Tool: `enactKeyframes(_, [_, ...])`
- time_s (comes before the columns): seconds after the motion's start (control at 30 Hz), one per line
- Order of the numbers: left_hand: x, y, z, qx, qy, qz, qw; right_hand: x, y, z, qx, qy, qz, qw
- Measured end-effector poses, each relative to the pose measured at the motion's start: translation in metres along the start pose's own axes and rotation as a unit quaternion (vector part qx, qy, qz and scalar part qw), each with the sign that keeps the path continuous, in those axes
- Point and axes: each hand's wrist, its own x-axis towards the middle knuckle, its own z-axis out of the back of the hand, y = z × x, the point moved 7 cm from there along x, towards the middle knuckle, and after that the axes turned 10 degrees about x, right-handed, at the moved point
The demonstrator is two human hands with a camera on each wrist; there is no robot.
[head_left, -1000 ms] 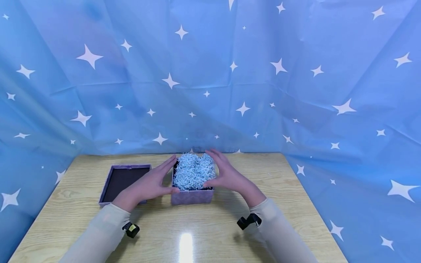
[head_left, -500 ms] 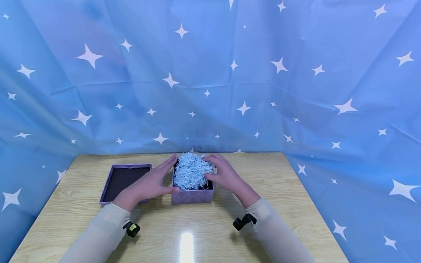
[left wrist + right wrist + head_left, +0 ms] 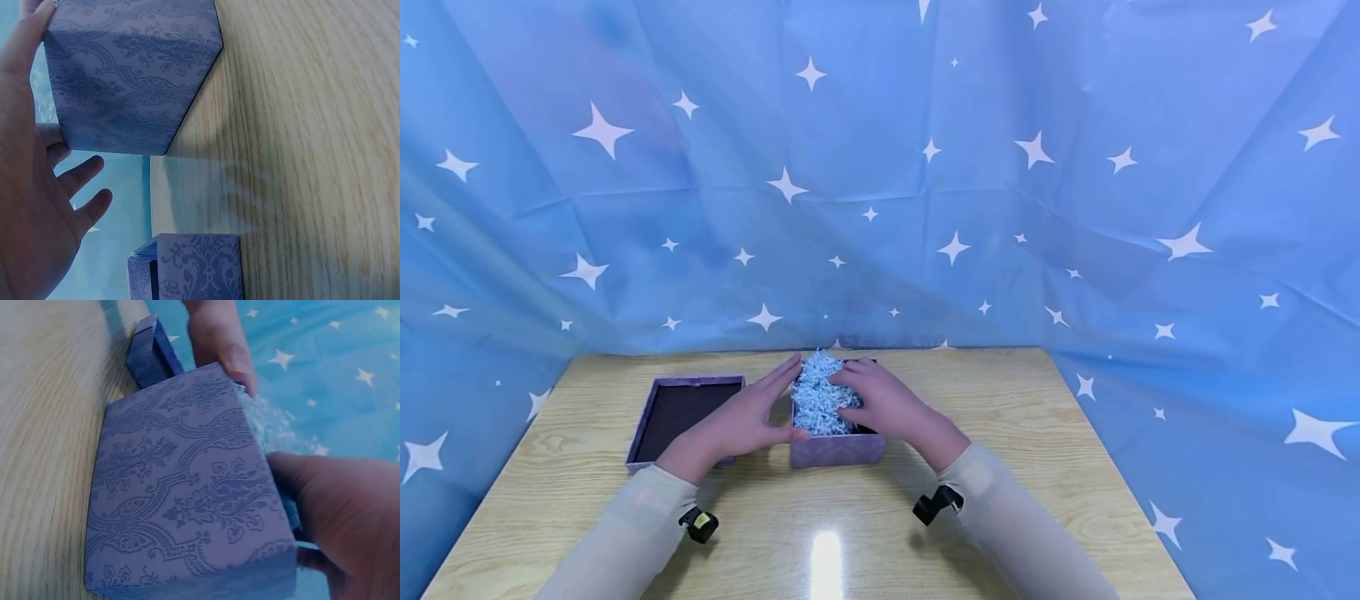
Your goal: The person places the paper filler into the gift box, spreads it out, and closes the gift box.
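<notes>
A purple patterned box (image 3: 837, 451) stands on the table, holding light blue shredded paper (image 3: 817, 396) heaped towards its left side. At the box's left side is my left hand (image 3: 737, 425), thumb near the front corner and fingers reaching to the back. In the left wrist view, its thumb meets the box edge and two fingers extend free. My right hand (image 3: 895, 404) reaches in over the right rim, thumb and fingers curved round the right side of the shredded paper. Its fingertips are hidden in the paper. The dark inner wall shows at right.
Left of the box lies a purple lid (image 3: 681, 421) with its dark inside facing up, partly behind my left hand. A blue star-patterned cloth (image 3: 880, 275) hangs behind the wooden table (image 3: 1000, 400).
My right hand has moved left from the box's right rim into the box, and the shredded paper has shifted left with it. The left hand has stayed in place.
</notes>
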Motion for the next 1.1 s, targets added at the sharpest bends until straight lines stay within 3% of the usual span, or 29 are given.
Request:
enactKeyframes(0.2, [0.0,0.001,-0.002,-0.002,0.007,0.006,1.0,0.009,0.002,-0.013,-0.111,0.057,0.002,0.9922])
enactKeyframes(0.37, [0.0,0.001,-0.001,-0.006,0.003,0.005,1.0,0.013,-0.002,-0.019,-0.139,0.074,-0.009,0.9875])
enactKeyframes(0.83, [-0.001,-0.001,0.001,-0.007,0.002,0.002,1.0,-0.001,-0.008,0.0,-0.029,0.06,-0.038,0.9971])
enactKeyframes(1.1, [-0.001,0.0,0.001,-0.009,0.002,0.004,1.0,-0.008,-0.002,0.03,0.098,0.034,-0.033,0.994])
